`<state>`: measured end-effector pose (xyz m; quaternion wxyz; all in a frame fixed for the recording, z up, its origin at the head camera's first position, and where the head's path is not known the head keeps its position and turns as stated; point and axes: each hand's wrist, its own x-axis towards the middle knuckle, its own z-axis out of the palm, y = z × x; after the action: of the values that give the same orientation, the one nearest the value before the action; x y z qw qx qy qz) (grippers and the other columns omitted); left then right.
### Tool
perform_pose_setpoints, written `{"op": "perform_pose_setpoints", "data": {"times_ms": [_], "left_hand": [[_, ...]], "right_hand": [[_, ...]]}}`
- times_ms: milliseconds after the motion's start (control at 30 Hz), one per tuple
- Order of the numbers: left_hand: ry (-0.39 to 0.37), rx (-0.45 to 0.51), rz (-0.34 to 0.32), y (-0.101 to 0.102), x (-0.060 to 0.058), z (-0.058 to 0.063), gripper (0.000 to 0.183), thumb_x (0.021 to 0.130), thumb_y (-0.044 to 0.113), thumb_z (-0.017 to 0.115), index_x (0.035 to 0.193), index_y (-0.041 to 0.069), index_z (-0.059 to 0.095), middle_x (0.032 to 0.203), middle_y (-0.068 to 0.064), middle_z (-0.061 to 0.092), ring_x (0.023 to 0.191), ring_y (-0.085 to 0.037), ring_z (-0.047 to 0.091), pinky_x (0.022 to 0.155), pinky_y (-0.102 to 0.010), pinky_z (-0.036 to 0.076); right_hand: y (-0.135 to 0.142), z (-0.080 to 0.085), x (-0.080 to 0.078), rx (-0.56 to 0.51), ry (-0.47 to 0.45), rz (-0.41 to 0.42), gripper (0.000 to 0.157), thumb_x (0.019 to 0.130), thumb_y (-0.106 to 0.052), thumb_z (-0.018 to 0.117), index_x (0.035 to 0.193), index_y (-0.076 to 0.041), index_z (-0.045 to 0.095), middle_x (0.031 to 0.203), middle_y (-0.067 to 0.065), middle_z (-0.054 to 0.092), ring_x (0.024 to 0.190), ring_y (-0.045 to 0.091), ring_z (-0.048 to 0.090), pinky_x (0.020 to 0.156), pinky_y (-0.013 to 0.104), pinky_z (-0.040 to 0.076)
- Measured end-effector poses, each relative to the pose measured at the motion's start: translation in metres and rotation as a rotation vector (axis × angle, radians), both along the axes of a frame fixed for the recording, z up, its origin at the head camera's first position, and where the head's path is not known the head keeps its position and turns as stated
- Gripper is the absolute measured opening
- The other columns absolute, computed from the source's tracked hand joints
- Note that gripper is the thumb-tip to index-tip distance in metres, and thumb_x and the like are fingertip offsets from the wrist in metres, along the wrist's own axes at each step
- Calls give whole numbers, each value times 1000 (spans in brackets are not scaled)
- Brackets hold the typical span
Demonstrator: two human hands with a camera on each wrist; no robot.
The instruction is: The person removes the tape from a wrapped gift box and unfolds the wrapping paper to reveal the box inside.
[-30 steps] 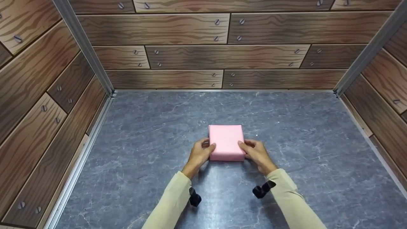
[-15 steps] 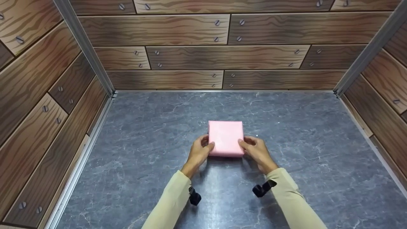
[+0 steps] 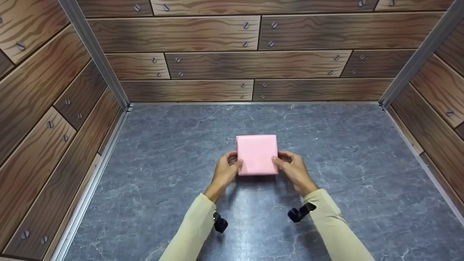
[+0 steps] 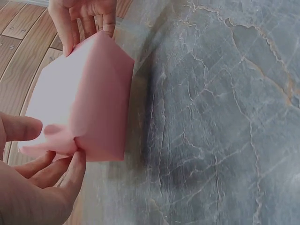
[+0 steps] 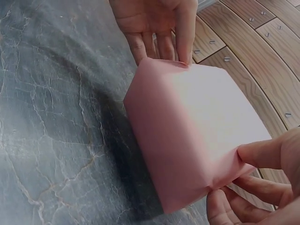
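Note:
A box wrapped in pink paper point(image 3: 257, 155) is held between my two hands at the middle of the head view. My left hand point(image 3: 224, 172) grips its left side, thumb on the top face and fingers at the side. On the opposite side my right hand point(image 3: 295, 172) grips it the same way. Folded paper ends of the pink box point(image 4: 101, 103) show by the left fingers in the left wrist view. In the right wrist view, the box point(image 5: 164, 136) has its top face brightly lit. Its underside is hidden.
A dark grey marbled tabletop point(image 3: 174, 159) lies under the hands, with a shadow below the box. Wood-patterned walls point(image 3: 210, 65) with metal corner strips point(image 3: 98, 54) close off the back and both sides. Small black cameras point(image 3: 220, 223) sit on both wrists.
The box has moved slightly away from me with both hands and tipped, so its near side face, seen earlier, no longer shows in the head view. Both hands keep their grip.

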<state>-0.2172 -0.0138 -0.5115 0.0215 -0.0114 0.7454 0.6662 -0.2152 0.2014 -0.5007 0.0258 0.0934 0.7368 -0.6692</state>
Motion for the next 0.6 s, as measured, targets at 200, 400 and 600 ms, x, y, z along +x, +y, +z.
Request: {"op": "perform_pose_setpoints", "data": {"times_ms": [200,400,600], "left_hand": [[-14,-37,35,-1,0,5,36,94,10,63,126,-7,64,127,-19,66,101,-26,68,87,-34,56],[7,-22,3,-3,1,8,44,96,13,58,135,-7,57,131,-20,62,121,-31,59,100,-39,51],[17,7,-15,-7,2,9,42,98,11,55,136,-7,57,131,-21,63,118,-30,61,98,-39,53]], "right_hand": [[2,1,-1,-21,10,2,40,93,-1,66,129,15,57,121,27,63,92,11,63,83,24,56],[4,5,0,-36,13,25,42,91,4,64,130,15,55,124,24,63,99,15,63,87,27,55],[5,6,1,-37,23,42,42,88,8,59,129,16,56,127,28,61,101,17,63,91,30,54]]}}
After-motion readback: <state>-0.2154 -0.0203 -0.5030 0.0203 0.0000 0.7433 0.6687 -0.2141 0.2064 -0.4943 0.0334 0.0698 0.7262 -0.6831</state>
